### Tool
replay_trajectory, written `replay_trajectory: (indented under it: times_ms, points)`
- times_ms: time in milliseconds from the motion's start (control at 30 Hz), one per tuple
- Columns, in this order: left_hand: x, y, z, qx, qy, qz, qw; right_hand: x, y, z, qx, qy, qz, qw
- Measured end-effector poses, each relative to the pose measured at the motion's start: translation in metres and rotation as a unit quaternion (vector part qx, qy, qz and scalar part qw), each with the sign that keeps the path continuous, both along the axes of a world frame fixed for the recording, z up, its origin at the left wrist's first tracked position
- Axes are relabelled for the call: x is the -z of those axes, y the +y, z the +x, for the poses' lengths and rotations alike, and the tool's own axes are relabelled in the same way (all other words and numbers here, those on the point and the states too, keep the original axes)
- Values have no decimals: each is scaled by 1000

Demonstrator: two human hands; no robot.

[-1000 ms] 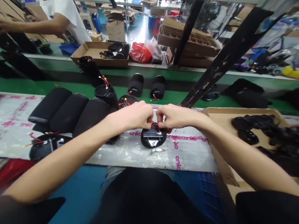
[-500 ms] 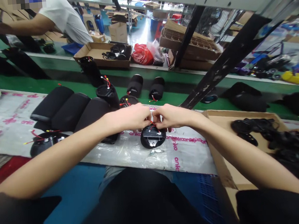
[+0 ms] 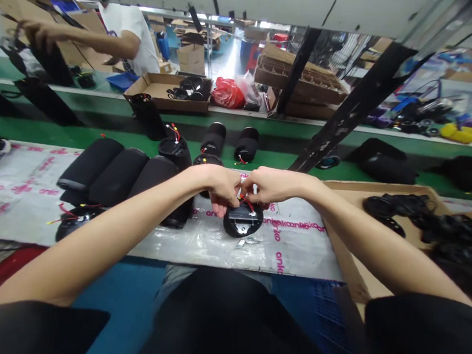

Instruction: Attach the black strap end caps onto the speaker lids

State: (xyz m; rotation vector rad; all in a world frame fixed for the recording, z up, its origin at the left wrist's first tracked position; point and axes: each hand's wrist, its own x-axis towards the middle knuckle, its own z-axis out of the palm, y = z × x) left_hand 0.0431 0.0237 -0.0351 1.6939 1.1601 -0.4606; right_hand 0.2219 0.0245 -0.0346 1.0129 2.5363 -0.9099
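A round black cap-like part (image 3: pixel 243 223) with a flat panel lies on the plastic-covered bench in front of me. Red wires (image 3: pixel 246 200) with a small connector rise from its far side. My left hand (image 3: pixel 224 188) pinches at these wires, its thumb and forefinger together while the other fingers hang loosely. From the other side my right hand (image 3: pixel 266 185) closes its fingertips on the same wires. Both sets of fingertips nearly meet above the part. Black fabric-covered cylinders (image 3: pixel 118 176) lie left of my left hand, and one stands upright with red wires (image 3: pixel 174 131) on top.
At the right, a cardboard box (image 3: pixel 352 277) holds a tangle of black parts (image 3: pixel 407 200). A slanted black post (image 3: pixel 349 106) rises beyond my right hand. Two small black cylinders (image 3: pixel 246 143) sit on the green surface. Across the bench, a person in a white shirt (image 3: pixel 128 35) reaches leftward.
The fingers of my left hand have spread somewhat lower beside the round part, still at the wires. The person across has raised an arm and shifted. The view has tilted slightly.
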Motion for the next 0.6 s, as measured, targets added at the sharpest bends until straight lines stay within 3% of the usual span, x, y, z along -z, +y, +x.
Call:
replay_trajectory:
  times_ms: [100,200,333,433,500,600]
  points:
    - [-3,-9,-4,13,-2,30,999,6,1,2,1,17,20,1000]
    - [-1,-31,-14,10,-13,132,991,9,-3,5,28,52,-23,998]
    - [10,-60,-19,-13,3,275,961,11,-11,7,62,60,-16,996]
    - [22,-69,-14,6,40,372,928,15,-15,8,78,60,-1,995]
    - [28,-69,-12,6,49,399,916,19,-16,10,89,70,17,993]
    - [35,-69,-17,-45,0,366,930,26,-19,11,100,111,51,987]
